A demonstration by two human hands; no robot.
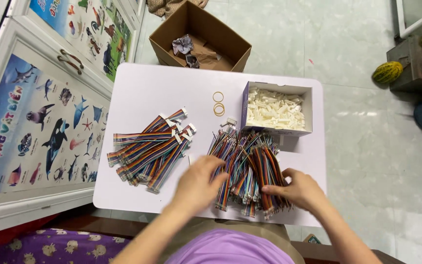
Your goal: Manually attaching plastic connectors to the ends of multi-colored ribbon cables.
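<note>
On a small white table [142, 93] lie two heaps of rainbow-coloured ribbon cables. The left heap [148, 149] has white connectors on its ends. The larger heap [247, 166] sits in front of me. My left hand [197, 185] rests on the near left edge of that larger heap, fingers curled onto the cables. My right hand [299, 189] pinches a bundle at the heap's near right side. A small open box [277, 108] full of white plastic connectors stands at the table's far right.
Two yellow rubber bands [219, 103] lie on the table by the connector box. An open cardboard box [200, 39] with crumpled paper sits on the tiled floor beyond the table. A cabinet with animal posters [40, 112] stands to the left.
</note>
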